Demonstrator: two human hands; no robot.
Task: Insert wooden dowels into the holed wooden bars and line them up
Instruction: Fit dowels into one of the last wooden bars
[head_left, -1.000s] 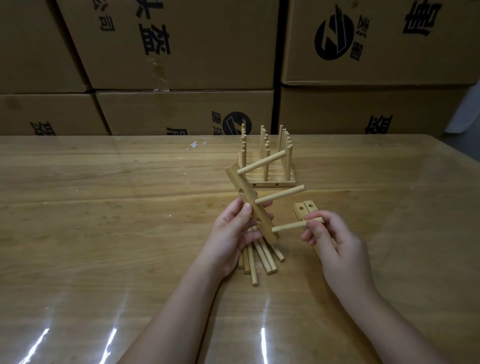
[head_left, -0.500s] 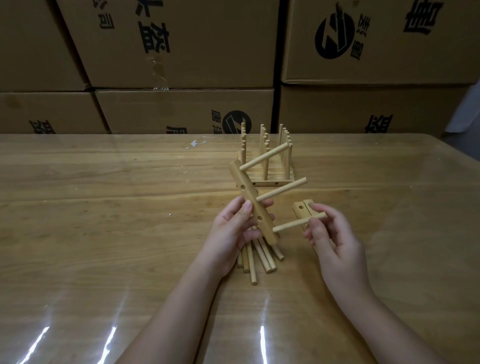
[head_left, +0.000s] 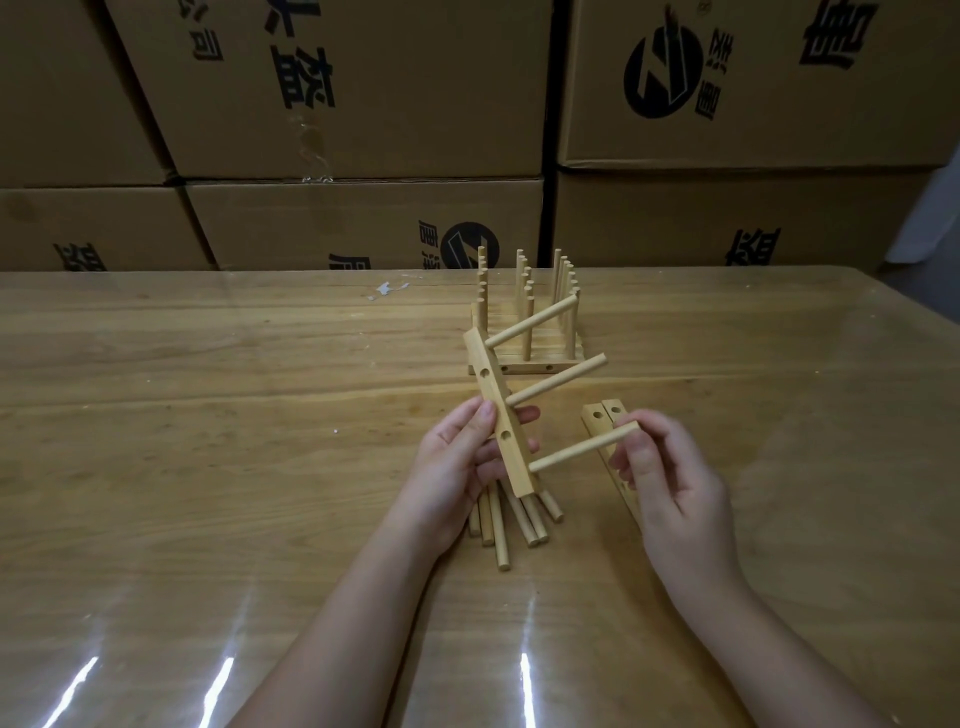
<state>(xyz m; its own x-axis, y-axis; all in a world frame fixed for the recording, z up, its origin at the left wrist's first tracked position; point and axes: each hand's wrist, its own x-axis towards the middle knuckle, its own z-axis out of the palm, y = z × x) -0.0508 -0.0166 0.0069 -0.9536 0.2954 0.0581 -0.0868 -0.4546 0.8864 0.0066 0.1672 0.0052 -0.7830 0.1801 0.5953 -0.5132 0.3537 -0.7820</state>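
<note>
Bar of pale holed wood (head_left: 497, 410), rectangular, tilted above centre of the wooden table (head_left: 208, 415), clamped in left hand (head_left: 452, 467). Right hand (head_left: 670, 467) pinches outer end of lowest round wooden dowel (head_left: 576, 449), seated in the bar.

Beneath the held bar (head_left: 501, 421), the far ends of the loose dowels (head_left: 501, 540) are covered by the bar and by the left hand (head_left: 457, 467) gripping it, so their number cannot be counted. Just right of the held bar, the two spare bars (head_left: 605, 415) are largely hidden under the right hand (head_left: 670, 478). How deep the lowest dowel (head_left: 576, 451), pinched by that hand, is seated in the held bar cannot be told. Behind the held bar, the pegs of the finished rows (head_left: 524, 364) overlap and cannot be counted. The cardboard boxes (head_left: 363, 88) beyond are cut off by the top edge.
</note>
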